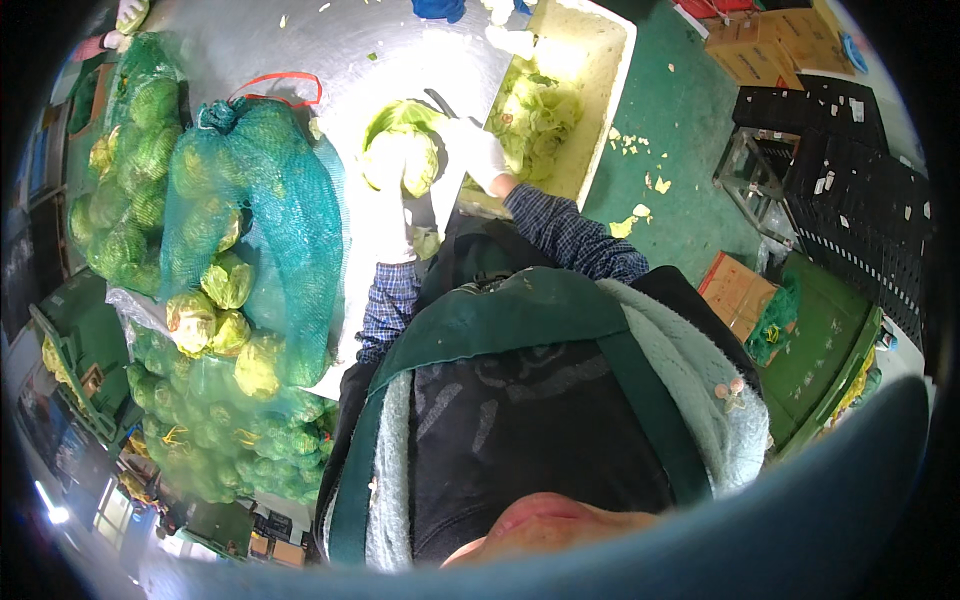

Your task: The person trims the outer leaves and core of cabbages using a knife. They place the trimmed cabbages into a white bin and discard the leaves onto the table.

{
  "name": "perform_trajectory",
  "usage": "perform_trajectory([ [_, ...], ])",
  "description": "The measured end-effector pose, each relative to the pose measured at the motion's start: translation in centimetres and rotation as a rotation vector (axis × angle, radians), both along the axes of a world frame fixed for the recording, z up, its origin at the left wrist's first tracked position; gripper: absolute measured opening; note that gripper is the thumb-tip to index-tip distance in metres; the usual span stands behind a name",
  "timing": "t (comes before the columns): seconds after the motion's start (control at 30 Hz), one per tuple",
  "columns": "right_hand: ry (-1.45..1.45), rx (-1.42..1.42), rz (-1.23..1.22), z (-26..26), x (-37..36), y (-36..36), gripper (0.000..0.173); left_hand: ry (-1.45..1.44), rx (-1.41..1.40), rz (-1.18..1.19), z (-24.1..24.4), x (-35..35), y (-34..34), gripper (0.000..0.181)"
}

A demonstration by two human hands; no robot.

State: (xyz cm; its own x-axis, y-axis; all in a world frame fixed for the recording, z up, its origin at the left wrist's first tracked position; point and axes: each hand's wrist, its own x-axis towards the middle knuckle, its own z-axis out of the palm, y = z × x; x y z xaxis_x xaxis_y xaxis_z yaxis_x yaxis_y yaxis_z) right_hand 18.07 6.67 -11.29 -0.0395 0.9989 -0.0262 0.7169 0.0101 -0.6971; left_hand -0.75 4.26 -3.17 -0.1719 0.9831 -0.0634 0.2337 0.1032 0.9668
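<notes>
A pale green cabbage (420, 166) with a loose outer leaf (397, 116) curling round its far side rests on the metal table (337, 37). My left hand (390, 172), in a white glove, lies on the cabbage's near left side, gripping it. My right hand (474, 150), gloved too, is just right of the cabbage; a dark, narrow tool (439, 101), perhaps a knife, sticks out beyond its fingers. Glare washes out both hands. Right of them, a pale foam box (611, 112) holds many loose cabbage leaves (536, 124). A small leaf piece (426, 241) lies near my left wrist.
An opened teal mesh sack (300, 202) with cabbages stands left; a full green mesh sack (139, 172) lies beyond. More sacks (225, 442) are stacked below. Other people's gloved hands (133, 13) (511, 39) are at the table's far side. Leaf scraps (634, 217) litter the green floor.
</notes>
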Motion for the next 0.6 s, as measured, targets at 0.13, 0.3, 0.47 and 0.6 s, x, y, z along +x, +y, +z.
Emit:
perform_trajectory([
  [0.13,0.076,0.323,0.178,0.3,3.2,0.9,0.042,-0.077,-0.051,-0.098,-0.2,-0.8,0.8,0.059],
  [0.3,-0.172,-0.015,0.543,8.0,0.4,3.1,0.046,-0.305,-0.200,-0.219,-0.6,-2.0,1.7,0.062],
  [0.47,0.515,-0.397,0.584,8.2,-0.7,5.4,0.043,-0.286,-0.161,-0.261,-1.9,-3.1,1.9,0.063],
  [0.6,0.271,0.232,0.722,3.2,0.4,7.4,0.038,-0.289,-0.078,-0.205,-3.7,-3.4,2.5,0.065],
])
